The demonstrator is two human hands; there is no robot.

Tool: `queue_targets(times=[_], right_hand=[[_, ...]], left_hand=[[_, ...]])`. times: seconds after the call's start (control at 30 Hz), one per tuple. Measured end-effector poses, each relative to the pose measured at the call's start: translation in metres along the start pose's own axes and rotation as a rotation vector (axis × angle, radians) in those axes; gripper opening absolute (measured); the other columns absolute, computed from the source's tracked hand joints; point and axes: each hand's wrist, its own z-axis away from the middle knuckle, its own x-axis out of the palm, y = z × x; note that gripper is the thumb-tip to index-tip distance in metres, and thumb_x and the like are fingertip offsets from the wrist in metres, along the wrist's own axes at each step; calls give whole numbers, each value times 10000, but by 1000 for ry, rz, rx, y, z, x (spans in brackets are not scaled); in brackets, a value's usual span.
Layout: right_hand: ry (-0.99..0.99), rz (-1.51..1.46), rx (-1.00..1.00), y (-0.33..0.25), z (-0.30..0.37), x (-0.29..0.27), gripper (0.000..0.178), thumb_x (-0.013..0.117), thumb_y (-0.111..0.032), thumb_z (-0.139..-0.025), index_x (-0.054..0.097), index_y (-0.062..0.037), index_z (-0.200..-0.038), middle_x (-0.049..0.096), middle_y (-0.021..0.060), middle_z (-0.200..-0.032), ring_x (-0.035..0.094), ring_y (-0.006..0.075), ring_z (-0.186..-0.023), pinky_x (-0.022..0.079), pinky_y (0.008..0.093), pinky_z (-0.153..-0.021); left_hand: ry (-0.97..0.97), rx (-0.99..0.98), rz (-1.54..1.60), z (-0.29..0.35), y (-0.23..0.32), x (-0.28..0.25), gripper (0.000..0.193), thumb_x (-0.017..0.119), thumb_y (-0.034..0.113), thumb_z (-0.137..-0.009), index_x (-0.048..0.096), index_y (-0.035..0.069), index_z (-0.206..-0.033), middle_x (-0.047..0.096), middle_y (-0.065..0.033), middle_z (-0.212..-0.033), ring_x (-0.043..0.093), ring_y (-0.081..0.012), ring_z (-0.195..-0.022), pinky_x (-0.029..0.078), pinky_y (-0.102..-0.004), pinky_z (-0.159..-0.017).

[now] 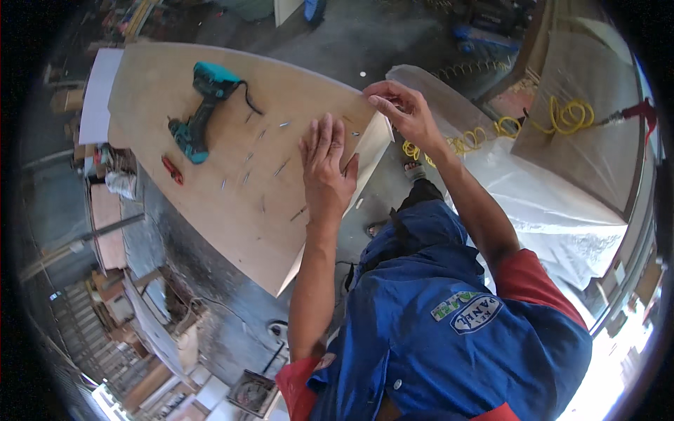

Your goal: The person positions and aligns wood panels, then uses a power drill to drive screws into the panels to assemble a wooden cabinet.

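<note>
A pale wooden panel (232, 203) lies in front of me, its near edge toward my body. My left hand (326, 165) rests flat on it near that edge, fingers stretched and holding nothing. At the panel's right corner, my right hand (404, 112) has its thumb and forefinger pinched together; whatever lies between the fingertips is too small to make out. On the panel's left half lies a teal and black cordless drill (202, 116). Beside it is a small red-handled tool (172, 170), its kind unclear. Several thin metal pieces, perhaps screws or bits (281, 167), are scattered between the drill and my left hand.
A yellow coiled air hose (569, 116) hangs to the right, over a box-like piece wrapped in clear plastic (554, 210). Wood offcuts (151, 382) are heaped on the floor at lower left. A white sheet (102, 98) sticks out past the panel's left end.
</note>
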Motion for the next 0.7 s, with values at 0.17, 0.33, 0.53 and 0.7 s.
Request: queue_targets(times=[0.17,0.33,0.53,0.7], right_hand=[[63,92,150,-12,-7,7,179,675,-118,-999,712,-18,-1144,721,45,-1060,661,131,-985,523,263,-849],[193,619,-225,-44,8,26,162,679,-32,-926,725,-45,-1081,719,78,-1087,671,256,-1034,520,361,-930],[-43,744,-514,-87,27,83,193,710,35,-834,729,-69,-995,716,102,-1073,651,322,-1049,515,420,-942],[-282,733,-552,-102,21,142,120,713,-37,-861,726,-64,-977,709,109,-1052,645,354,-1022,535,438,-874]], left_hand=[[26,-15,46,-2,4,-1,660,753,156,-860,539,72,-1479,439,-148,-1594,386,-387,-1477,293,-504,-1229],[29,-92,413,57,26,-23,454,702,70,-870,661,59,-1322,609,-170,-1423,582,-371,-1303,486,-433,-1087],[-114,-515,873,182,25,-31,469,678,108,-928,589,-11,-1372,596,-218,-1420,603,-353,-1272,490,-411,-1064],[390,-964,2137,201,7,-31,625,631,241,-969,436,-66,-1477,422,-246,-1574,410,-337,-1470,340,-483,-1194]])
